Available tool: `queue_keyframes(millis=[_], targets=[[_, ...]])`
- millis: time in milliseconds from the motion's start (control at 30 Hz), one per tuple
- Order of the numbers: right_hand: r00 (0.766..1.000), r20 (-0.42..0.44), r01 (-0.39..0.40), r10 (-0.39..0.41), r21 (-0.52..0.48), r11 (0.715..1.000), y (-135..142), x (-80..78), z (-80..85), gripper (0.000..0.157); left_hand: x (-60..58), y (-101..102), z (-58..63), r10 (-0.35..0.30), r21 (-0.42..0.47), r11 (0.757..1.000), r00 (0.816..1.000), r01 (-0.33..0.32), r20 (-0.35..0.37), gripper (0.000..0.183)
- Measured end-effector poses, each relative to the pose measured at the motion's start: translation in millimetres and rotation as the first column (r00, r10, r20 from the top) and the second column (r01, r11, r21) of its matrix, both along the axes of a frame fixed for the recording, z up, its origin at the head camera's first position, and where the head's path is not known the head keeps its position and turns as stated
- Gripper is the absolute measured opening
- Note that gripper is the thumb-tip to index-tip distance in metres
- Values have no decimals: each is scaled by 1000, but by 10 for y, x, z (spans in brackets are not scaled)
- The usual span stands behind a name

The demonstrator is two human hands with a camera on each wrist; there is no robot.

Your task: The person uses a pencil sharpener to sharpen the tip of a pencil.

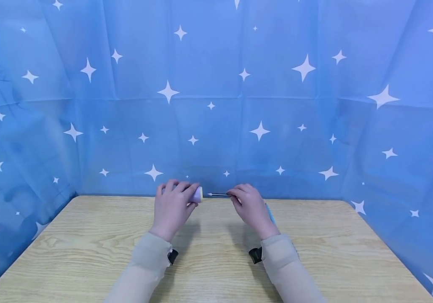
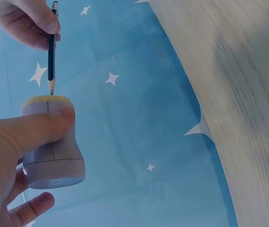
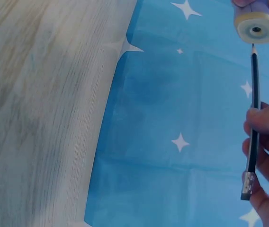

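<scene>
My left hand (image 1: 172, 209) grips a pale purple pencil sharpener (image 1: 196, 195) with a yellowish rim. In the left wrist view the thumb presses along the side of the sharpener (image 2: 54, 149). Its end face, with a small dark round hole, turns toward my right hand in the right wrist view. There, the right hand (image 3: 267, 127) pinches a dark pencil (image 3: 255, 85) at mid-length, its metal-banded end hanging past the fingers. The sharpened tip points at the sharpener's holed end, with a small gap between them in the head view. Both things are held above the table's far edge.
A light wood-grain table (image 1: 209, 261) lies beneath the forearms. Blue cloth with white stars (image 1: 216, 126) hangs behind it and along both sides. A black device (image 1: 255, 255) sits at the right wrist, another (image 1: 172, 256) at the left.
</scene>
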State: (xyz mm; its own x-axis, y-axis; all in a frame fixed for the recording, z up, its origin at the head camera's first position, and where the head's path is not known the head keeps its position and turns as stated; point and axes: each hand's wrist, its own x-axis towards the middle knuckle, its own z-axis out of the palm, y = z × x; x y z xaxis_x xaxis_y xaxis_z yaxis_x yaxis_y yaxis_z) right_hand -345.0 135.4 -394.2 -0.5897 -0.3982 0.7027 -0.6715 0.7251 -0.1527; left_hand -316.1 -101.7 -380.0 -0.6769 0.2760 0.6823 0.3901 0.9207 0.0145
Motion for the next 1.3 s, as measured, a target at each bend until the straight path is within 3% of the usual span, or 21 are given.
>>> queue_keyframes(millis=[167, 433, 767, 833, 900, 1133, 1233, 1300], targets=[[1000, -4, 17, -17, -5, 1000, 5, 7, -16, 18, 9, 16, -8, -11, 13, 1000, 1000, 11, 12, 53], [1000, 6, 29, -29, -8, 1000, -18, -1, -33, 17, -37, -6, -89, -35, 111, 993, 995, 25, 88, 54], [993, 98, 66, -62, -41, 997, -28, 24, -20, 17, -106, -101, -91, -94, 312, 949, 984, 42, 153, 52], [990, 119, 81, -74, -48, 996, -20, 28, -15, 17, -131, -131, -115, -134, 377, 925, 972, 52, 194, 53], [987, 139, 93, -84, -59, 994, -9, 30, -8, 17, -162, -172, -146, -194, 463, 884, 952, 65, 238, 55], [975, 202, 107, -88, -87, 990, 8, 34, 24, 15, -200, -370, -227, -428, 735, 677, 832, 35, 354, 59], [970, 225, 112, -88, -94, 989, 20, 30, 23, 16, -198, -437, -258, -485, 784, 621, 791, 11, 373, 61], [965, 246, 115, -86, -105, 988, 32, 25, 12, 16, -205, -474, -291, -510, 799, 601, 770, 0, 383, 62]])
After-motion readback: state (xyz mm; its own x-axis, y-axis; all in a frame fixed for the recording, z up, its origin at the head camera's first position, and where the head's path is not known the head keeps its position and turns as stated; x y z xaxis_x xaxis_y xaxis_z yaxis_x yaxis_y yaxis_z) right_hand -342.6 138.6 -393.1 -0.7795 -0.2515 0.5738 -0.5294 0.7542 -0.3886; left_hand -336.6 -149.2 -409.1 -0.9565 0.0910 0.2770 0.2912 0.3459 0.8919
